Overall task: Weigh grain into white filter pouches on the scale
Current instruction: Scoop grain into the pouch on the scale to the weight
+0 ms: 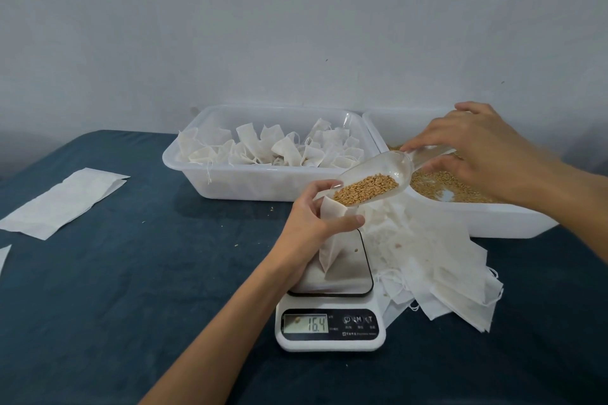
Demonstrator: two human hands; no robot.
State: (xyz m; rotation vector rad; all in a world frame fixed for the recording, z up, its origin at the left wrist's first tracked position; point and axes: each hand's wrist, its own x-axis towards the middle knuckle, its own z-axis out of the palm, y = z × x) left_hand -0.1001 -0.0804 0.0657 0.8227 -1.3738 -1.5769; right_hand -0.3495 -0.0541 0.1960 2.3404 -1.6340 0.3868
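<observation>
White filter cloth forms the pouch (330, 233) that is held upright on the scale (330, 302), near the desk's front edge, its mouth pinched open by the curled fingers and thumb of the left hand (316, 217). A clear scoop (375, 179) is gripped by its handle in the right hand (473, 148) and tilted down so that its lip rests at the pouch mouth, with grain (365, 191) heaped at the low end. A reading of 16.4 is shown on the display (306, 323). The pouring step appears to be in hand. Next, a slow, steady tilt seems called for, so that grain is let in little by little while the reading is watched. Filled pouches are kept in a tray (184, 158) at the back edge; grain stock lies in a second tray (493, 220) toward the right edge, with empty pouches (444, 256) piled before it.
</observation>
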